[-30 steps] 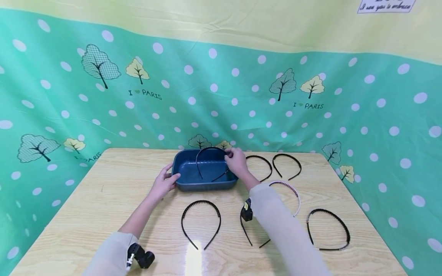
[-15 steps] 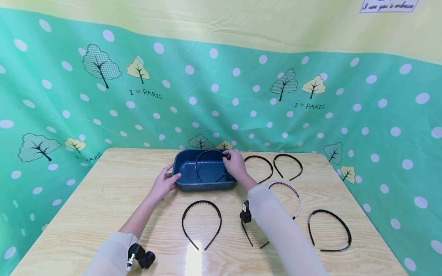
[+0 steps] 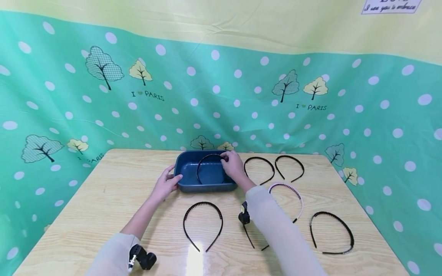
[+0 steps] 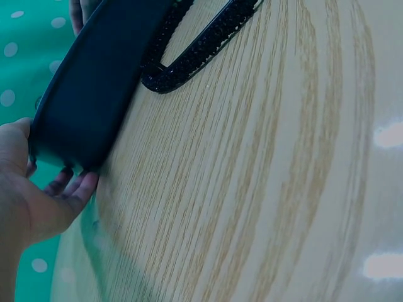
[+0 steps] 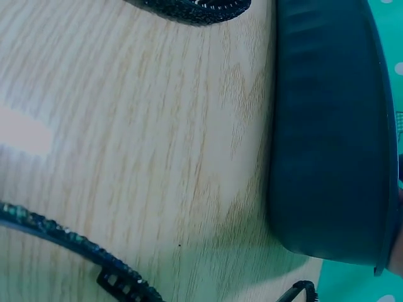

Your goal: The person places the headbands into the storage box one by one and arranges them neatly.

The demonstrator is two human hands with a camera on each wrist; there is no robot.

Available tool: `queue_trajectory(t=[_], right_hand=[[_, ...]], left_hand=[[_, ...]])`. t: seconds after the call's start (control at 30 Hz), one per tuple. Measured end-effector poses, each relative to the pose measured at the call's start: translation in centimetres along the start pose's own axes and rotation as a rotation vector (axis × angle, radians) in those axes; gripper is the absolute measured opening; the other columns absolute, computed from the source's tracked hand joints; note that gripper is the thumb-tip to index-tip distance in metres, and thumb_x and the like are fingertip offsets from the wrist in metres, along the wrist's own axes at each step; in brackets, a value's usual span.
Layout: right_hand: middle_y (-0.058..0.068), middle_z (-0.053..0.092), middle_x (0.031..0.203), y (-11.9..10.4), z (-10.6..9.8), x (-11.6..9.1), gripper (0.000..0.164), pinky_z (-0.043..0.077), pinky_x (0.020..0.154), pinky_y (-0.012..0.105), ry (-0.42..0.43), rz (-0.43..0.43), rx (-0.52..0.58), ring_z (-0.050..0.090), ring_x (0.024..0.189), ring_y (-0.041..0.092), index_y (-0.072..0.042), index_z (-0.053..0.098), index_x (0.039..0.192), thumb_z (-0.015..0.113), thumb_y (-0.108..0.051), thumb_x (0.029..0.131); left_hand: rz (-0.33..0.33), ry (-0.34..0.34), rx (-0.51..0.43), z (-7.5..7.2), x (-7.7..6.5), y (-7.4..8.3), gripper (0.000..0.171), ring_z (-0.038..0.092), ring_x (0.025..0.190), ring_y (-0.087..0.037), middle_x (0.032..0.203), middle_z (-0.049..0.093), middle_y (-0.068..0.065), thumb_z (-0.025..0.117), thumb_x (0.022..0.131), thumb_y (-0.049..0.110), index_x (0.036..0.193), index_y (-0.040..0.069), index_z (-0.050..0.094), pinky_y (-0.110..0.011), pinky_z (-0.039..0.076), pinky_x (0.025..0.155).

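A dark blue plastic bin (image 3: 206, 188) sits at the back middle of the table. My left hand (image 3: 165, 183) grips its left end, thumb at the rim; in the left wrist view the fingers (image 4: 79, 189) bend around the bin's lower edge. Inside the bin, a thin black headband (image 3: 207, 156) leans with its arch upward, and my right hand (image 3: 233, 165) pinches it near the top right. Part of that headband is hidden by the hand. The right wrist view mostly shows the bin's outer wall (image 5: 330, 132), with a sliver of the right hand (image 5: 396, 255) at the edge.
On the wooden table (image 3: 121, 191) lie a toothed black headband (image 3: 203, 203) in front of the bin, a pale pink one (image 3: 301, 199) under the right forearm, a black one (image 3: 349, 230) at right, and two more (image 3: 259, 158) at the back. A patterned curtain (image 3: 214, 99) hangs behind.
The right hand has lowered the black headband further into the bin, its arch dropping from above the back rim to inside. The left hand keeps its hold on the bin.
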State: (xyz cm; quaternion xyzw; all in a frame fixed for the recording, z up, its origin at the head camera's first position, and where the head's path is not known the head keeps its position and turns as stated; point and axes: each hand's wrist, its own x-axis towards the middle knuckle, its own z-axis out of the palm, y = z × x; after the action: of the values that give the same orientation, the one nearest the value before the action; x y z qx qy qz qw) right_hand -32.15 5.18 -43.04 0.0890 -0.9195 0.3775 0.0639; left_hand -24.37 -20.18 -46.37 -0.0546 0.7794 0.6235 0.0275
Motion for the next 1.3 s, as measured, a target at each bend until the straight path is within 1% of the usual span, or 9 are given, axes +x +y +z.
queue_trajectory(t=[0.27,0.47,0.67,0.8,1.07,1.17,1.3], right_hand=[[0.005,0.053,0.094,-0.04,0.02,-0.17,0.021,0.043,0.067,0.031,-0.007,-0.011,-0.018,0.049,0.080,0.020,-0.012,0.066,0.112,0.057,-0.014,0.093],[0.005,0.053,0.095,0.09,0.14,-0.06,0.021,0.043,0.067,0.031,-0.022,-0.018,-0.035,0.049,0.080,0.019,-0.012,0.066,0.112,0.057,-0.015,0.093],[0.005,0.056,0.101,0.09,0.22,-0.05,0.021,0.047,0.073,0.033,-0.051,-0.025,-0.042,0.052,0.084,0.019,-0.012,0.066,0.112,0.054,-0.016,0.095],[0.005,0.056,0.104,0.04,0.27,-0.08,0.022,0.048,0.075,0.034,-0.075,-0.025,-0.045,0.054,0.086,0.019,-0.011,0.065,0.113,0.053,-0.016,0.095],[0.005,0.056,0.102,0.09,0.22,0.06,0.022,0.046,0.070,0.031,-0.083,-0.024,-0.046,0.052,0.083,0.018,-0.011,0.065,0.113,0.051,-0.014,0.096],[0.006,0.056,0.103,0.08,0.22,0.05,0.022,0.047,0.071,0.032,-0.081,-0.025,-0.031,0.053,0.086,0.019,-0.010,0.065,0.113,0.052,-0.014,0.095],[0.006,0.057,0.105,0.04,0.18,0.08,0.023,0.050,0.077,0.035,-0.076,-0.026,-0.002,0.057,0.092,0.021,-0.008,0.065,0.113,0.056,-0.017,0.094]], left_hand=[[-0.003,0.005,-0.004,0.07,0.00,0.01,0.065,0.054,0.115,-0.036,0.135,0.042,-0.028,0.055,0.095,0.028,0.149,0.014,0.022,-0.039,0.052,0.090],[0.001,0.009,-0.004,0.06,0.09,-0.05,0.064,0.055,0.113,-0.034,0.134,0.043,-0.028,0.055,0.095,0.026,0.149,0.014,0.023,-0.037,0.053,0.089],[-0.003,-0.001,-0.003,0.02,0.05,-0.01,0.065,0.053,0.116,-0.037,0.135,0.042,-0.028,0.055,0.095,0.028,0.149,0.014,0.022,-0.041,0.051,0.091],[-0.002,0.000,-0.012,-0.03,0.11,-0.09,0.064,0.052,0.117,-0.037,0.135,0.042,-0.028,0.055,0.095,0.026,0.149,0.015,0.023,-0.041,0.051,0.091],[-0.002,0.000,-0.009,-0.05,0.07,0.00,0.064,0.054,0.114,-0.035,0.134,0.043,-0.028,0.055,0.095,0.026,0.149,0.014,0.023,-0.040,0.051,0.091],[-0.003,0.001,-0.005,-0.05,0.05,0.02,0.064,0.055,0.113,-0.034,0.134,0.043,-0.028,0.055,0.095,0.026,0.149,0.014,0.023,-0.040,0.052,0.090],[-0.003,0.000,-0.008,-0.09,0.07,-0.05,0.065,0.056,0.113,-0.034,0.134,0.043,-0.028,0.056,0.094,0.027,0.149,0.014,0.023,-0.039,0.052,0.090]])
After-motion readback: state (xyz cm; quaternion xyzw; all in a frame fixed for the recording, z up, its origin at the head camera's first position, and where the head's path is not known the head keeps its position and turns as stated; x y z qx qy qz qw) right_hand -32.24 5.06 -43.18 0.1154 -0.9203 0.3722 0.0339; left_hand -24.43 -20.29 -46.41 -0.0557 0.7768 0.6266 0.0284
